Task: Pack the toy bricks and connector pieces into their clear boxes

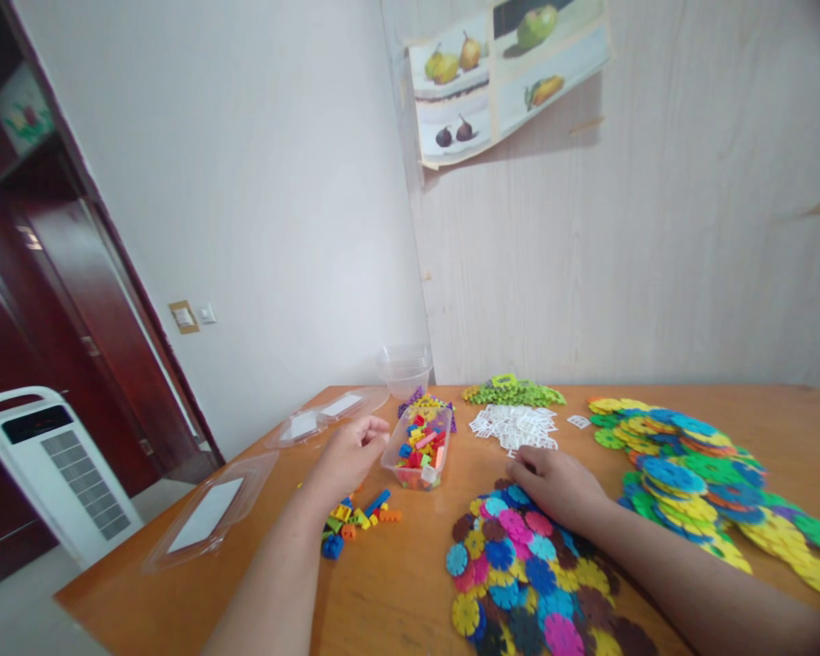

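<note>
Left hand [355,451]: it hovered near the centre of the frame, just beside the tub's left rim, fingers curled in toward the thumb; whether they pinched anything could not be told.
Right hand [557,483]: it lay right of centre in the lower half, over the far edge of the small discs, fingers bent down and close together; the tips were hidden, so what they gripped, if anything, could not be told.
Tub [394,466]: clear and rectangular, it stood upright at lower centre, filled with blocks [420,445] in red, yellow, blue, green and pink.
Loose blocks [359,519]: a small scatter lay below the tub, partly behind the left forearm.
Small discs [509,565]: a many-coloured heap of notched rounds spread across the bottom, right of centre.
Large discs [683,478]: yellow, blue, green and orange, they overlapped in rows at lower right.
White pieces [512,424]: they were piled beyond the right hand, with green pieces [519,394] behind.
Lids [205,517]: clear, with white labels, they lay at lower left.
Bowls [406,369]: clear and stacked, they stood behind the tub.
Poster [512,91]: painted fruit hung at upper centre.
</note>
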